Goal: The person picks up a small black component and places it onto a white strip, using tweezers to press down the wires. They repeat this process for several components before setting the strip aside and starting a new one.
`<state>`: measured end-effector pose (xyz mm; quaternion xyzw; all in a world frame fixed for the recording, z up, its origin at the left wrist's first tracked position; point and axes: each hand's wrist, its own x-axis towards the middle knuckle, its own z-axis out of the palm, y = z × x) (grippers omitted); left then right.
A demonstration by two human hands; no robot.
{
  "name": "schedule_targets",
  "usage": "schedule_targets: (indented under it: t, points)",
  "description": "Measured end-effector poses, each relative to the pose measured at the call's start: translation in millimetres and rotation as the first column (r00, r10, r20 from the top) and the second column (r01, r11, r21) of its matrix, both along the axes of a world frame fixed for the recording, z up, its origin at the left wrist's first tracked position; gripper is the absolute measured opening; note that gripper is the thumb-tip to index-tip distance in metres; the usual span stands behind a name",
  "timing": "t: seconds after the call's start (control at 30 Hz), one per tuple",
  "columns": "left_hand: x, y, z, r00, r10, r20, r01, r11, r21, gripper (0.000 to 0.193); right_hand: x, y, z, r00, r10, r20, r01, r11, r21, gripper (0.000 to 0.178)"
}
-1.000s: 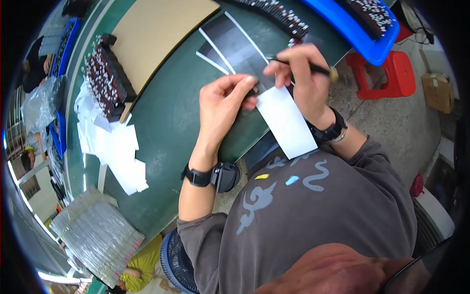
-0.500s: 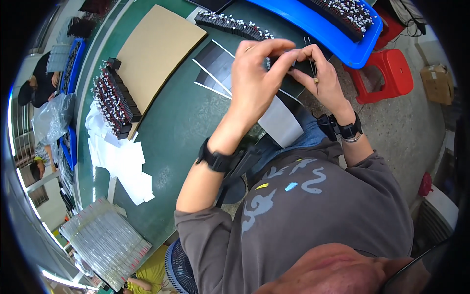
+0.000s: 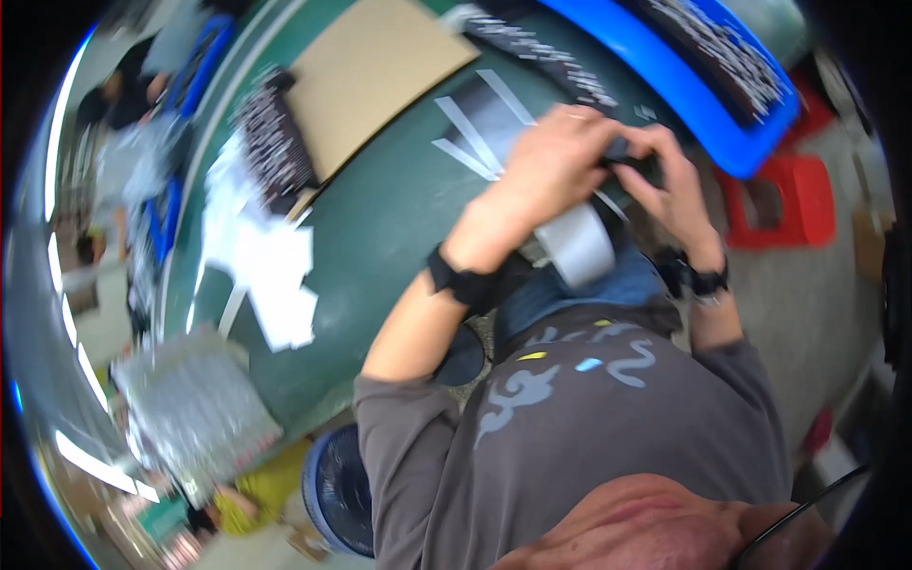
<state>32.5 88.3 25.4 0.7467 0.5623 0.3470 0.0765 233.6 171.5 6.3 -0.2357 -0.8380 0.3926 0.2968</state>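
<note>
A small dark block [image 3: 617,150] sits pinched between my two hands over the table's right edge. The fingers of my left hand [image 3: 562,157] close on it from the left, and those of my right hand [image 3: 676,185] from the right. Motion blur hides its details. Under my hands, a roll-like or curved pale grey sheet [image 3: 581,249] lies near my lap. Dark sheets with white strips [image 3: 470,133] are on the table left of my left hand. Beyond my fingers runs a row of black blocks with white-tipped wires [image 3: 546,52].
A blue tray [image 3: 736,157] with more wired blocks stands at the far right, a red stool [image 3: 806,204] below it. A tan board [image 3: 370,81], another block row [image 3: 271,138], white papers [image 3: 275,304] and a plastic-wrapped stack [image 3: 195,404] are leftward. Other people are at far left.
The view has shifted, so the scene sits lower and further right, and it is blurred. My hands have come closer together around the dark block.
</note>
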Motion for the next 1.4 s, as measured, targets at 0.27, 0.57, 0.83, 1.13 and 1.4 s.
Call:
schedule_targets:
  t: [0.27, 0.57, 0.83, 1.13, 1.4]
  points:
    - [8, -14, -3, 0.982, 0.143, 0.121, -0.151, 0.987, 0.063, 0.039, 11, -37, -18, 0.835, -0.198, -0.514, 0.241, 0.971, 0.016, 0.012]
    - [-122, -98, 60, 0.796, 0.286, -0.533, -0.392, 0.915, -0.096, 0.045, -38, -81, 18, 0.922, 0.378, 0.087, -0.388, 0.889, 0.243, 0.028]
    - [-162, -136, 56, 0.79, 0.527, -0.313, -0.581, 0.806, -0.111, 0.051, -61, -69, 13, 0.915, 0.4, 0.059, -0.404, 0.9, 0.163, 0.024]
    - [-145, -111, 41, 0.806, 0.522, -0.279, -0.591, 0.726, -0.35, 0.06, -64, -69, 14, 0.919, 0.392, 0.032, -0.391, 0.9, 0.194, 0.023]
    - [-296, -46, 40, 0.58, 0.523, -0.624, -0.639, 0.767, 0.049, 0.055, -63, -71, 15, 0.924, 0.379, 0.046, -0.381, 0.908, 0.173, 0.022]
